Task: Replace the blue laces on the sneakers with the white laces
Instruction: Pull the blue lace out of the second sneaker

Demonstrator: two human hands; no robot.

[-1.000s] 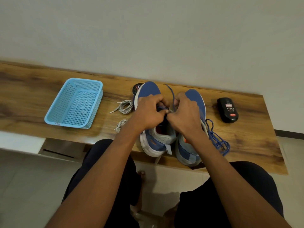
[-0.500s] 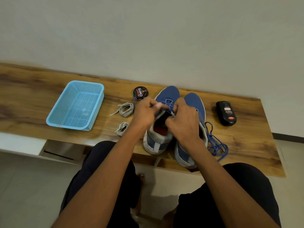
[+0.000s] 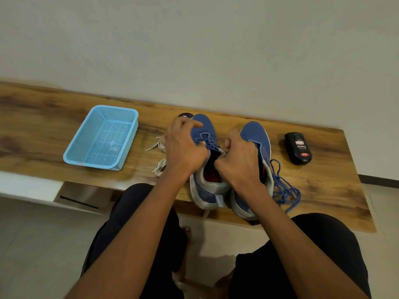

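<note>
Head view: left hand (image 3: 185, 147) and right hand (image 3: 239, 160) pinch the blue lace (image 3: 208, 143) on the left sneaker (image 3: 205, 130), mid-frame on the desk (image 3: 43, 126). Unlacing underway; next, pull it free.

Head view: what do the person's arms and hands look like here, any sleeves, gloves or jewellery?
Both forearms are bare up to the bottom edge of the picture; no sleeve shows. The left hand and right hand wear no gloves, and no ring, watch or bracelet is visible. Dark shorts cover the thighs below.
</note>
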